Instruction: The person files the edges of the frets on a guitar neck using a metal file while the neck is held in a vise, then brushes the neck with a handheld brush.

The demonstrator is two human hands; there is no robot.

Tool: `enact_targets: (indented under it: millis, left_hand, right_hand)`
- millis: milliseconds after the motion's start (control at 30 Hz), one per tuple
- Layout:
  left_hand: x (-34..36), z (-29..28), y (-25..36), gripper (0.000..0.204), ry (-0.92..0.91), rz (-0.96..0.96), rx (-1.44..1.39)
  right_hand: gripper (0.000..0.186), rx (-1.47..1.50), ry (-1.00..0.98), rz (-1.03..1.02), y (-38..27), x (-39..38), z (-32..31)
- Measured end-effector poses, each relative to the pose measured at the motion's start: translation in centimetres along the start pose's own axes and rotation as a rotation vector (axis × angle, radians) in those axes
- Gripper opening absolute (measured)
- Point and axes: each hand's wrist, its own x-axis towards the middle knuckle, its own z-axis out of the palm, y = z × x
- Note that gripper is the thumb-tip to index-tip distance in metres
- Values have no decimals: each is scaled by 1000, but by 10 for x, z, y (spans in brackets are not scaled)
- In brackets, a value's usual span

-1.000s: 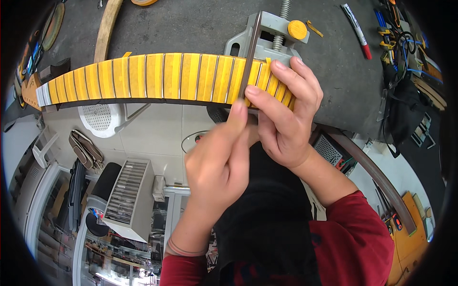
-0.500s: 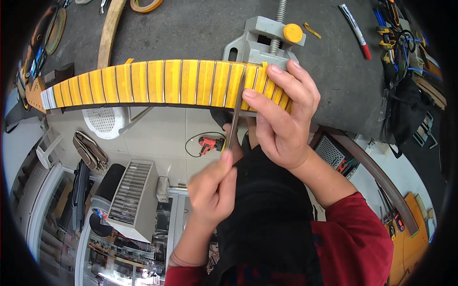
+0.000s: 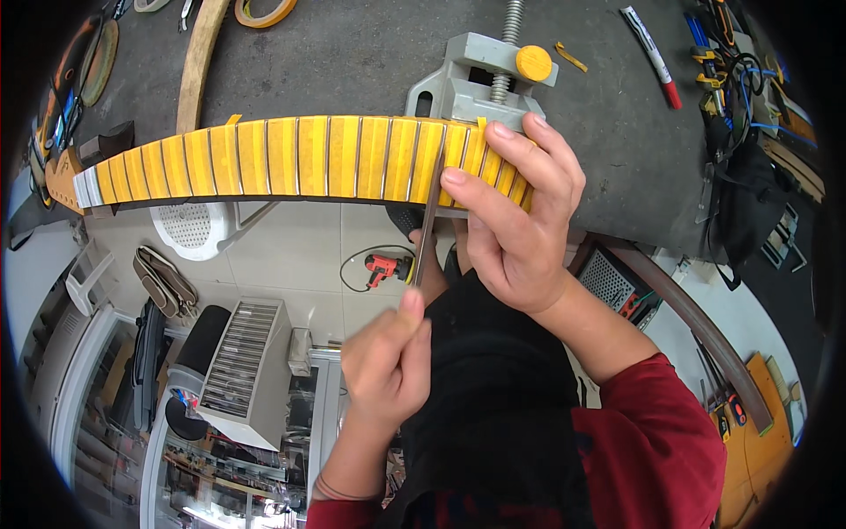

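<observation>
A guitar neck [image 3: 313, 157] lies across the bench edge, its fretboard masked with yellow tape strips between bare metal frets. My left hand [image 3: 388, 366] is closed round the lower end of a slim metal file [image 3: 426, 231], below the neck. The file's upper part lies along a fret near the neck's right end. My right hand [image 3: 524, 207] rests over that end with its fingers extended and apart. One fingertip touches the file's edge, while others lie on the taped board by the grey vise [image 3: 480, 78]. Part of the file's grip is hidden in my left hand.
On the dark bench [image 3: 335, 62] lie a marker [image 3: 650, 55], a tape roll [image 3: 264, 11] and a curved wooden piece [image 3: 199, 70]. Tools and cables [image 3: 740, 66] crowd the right side. Below stand a white stool [image 3: 189, 231] and a red power tool [image 3: 383, 267].
My left hand and the file have shifted slightly down toward my body. My right hand keeps its place on the neck. The whole view has moved a little.
</observation>
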Motion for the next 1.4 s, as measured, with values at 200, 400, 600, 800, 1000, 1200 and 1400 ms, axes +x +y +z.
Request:
enact_targets:
  millis: [200, 400, 600, 800, 1000, 1200, 1400]
  left_hand:
    - [65, 19, 4, 38, 55, -14, -91]
    - [2, 0, 3, 36, 15, 9, 60]
    - [63, 23, -2, 45, 91, 49, -59]
    - [-14, 6, -14, 37, -26, 37, 71]
    - [54, 23, -7, 46, 91, 85, -13]
    - [2, 3, -2, 36, -17, 59, 128]
    - [66, 30, -8, 46, 121, 94, -68]
  right_hand:
    - [69, -11, -3, -3, -1, 2, -1]
    - [70, -18, -6, -15, 1, 0, 0]
    - [71, -24, 16, -20, 0, 3, 4]
    - [71, -35, -2, -7, -1, 1, 0]
    - [74, -36, 15, -27, 2, 2, 2]
    - [73, -39, 14, -28, 2, -2, 1]
    - [73, -45, 33, -33, 0, 1, 5]
